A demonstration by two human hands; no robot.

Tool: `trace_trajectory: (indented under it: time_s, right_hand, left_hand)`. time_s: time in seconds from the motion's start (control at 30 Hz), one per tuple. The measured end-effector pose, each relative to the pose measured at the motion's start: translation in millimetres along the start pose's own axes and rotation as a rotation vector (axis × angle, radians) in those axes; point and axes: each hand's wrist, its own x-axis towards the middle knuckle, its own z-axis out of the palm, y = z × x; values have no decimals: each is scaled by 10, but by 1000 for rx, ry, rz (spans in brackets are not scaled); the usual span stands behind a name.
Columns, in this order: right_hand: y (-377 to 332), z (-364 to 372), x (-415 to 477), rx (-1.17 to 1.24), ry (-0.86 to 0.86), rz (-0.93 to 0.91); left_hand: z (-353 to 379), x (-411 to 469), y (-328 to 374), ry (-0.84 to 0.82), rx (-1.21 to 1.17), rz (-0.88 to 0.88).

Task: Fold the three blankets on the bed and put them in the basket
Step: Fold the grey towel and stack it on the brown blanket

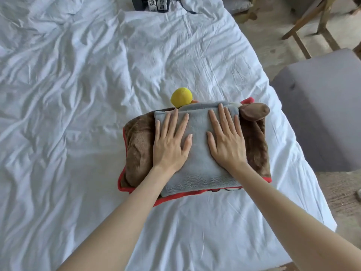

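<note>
Left hand: the left hand (172, 143) lies palm down on the grey blanket (199, 159), fingers straight and spread, holding nothing, only pressing flat.
Right hand: the right hand (226, 141) lies just beside the left one, also flat, fingers straight and pointing away from the person; nothing is gripped.
Grey blanket: folded into a rectangle, it sits directly under both palms, and a bare strip of it shows between the two thumbs.
Brown blanket: the brown blanket (138, 145) lies under the grey one and sticks out to the outer side of each hand; its red edge (121, 180) runs along the side nearest the wrists.
Third blanket: I cannot tell whether another one lies in this pile.
Beyond the fingertips: a yellow plush ball (181, 96) touches the far edge of the pile, past the left fingertips.
Past the right fingertips: a brown plush flap (254, 112) rests on the far corner of the pile, near the right little finger.
Under the pile: the bed sheet (78, 94), white and creased, spreads wide to the left of the left hand.
Right of the right hand: a grey padded seat (322, 114) stands beside the bed, apart from the pile.
Far beyond the hands: a dark thing with white labels (152, 3) lies at the far end of the bed, too cut off to name.
Far right: wooden chair legs (304, 26) stand on the floor (273, 45), well apart from both hands.
</note>
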Motion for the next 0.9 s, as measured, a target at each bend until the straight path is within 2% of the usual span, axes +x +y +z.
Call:
trace_trajectory:
  time_s: [0.2,0.33,0.5,0.6,0.7,0.77,0.83,0.9]
  right_hand:
    - [87,399,-21,52,87,10]
    - [101,478,-42,82,87,12]
    - [9,115,31,92,-30,33]
    - [48,-227,-48,127,47,73]
    - [309,-456,-206,177,204,310]
    - [533,-502,-267,320,204,523]
    - [732,-490,-271,676,72,726]
    - [865,-439,-269,1046,-130,859]
  left_hand:
    - [363,-28,-79,108,-53,22]
    - [466,-44,-80,97,-26,19]
    - [128,13,39,-25,-6,-21]
    - [-200,-28,-8,5,-66,-57]
    - [-429,-94,-252,128,-148,-307]
    - [-474,-132,-474,122,-294,-547]
    - [-442,-178,-659,47,-665,-790]
    - [-373,-255,-763,-34,-997,-971]
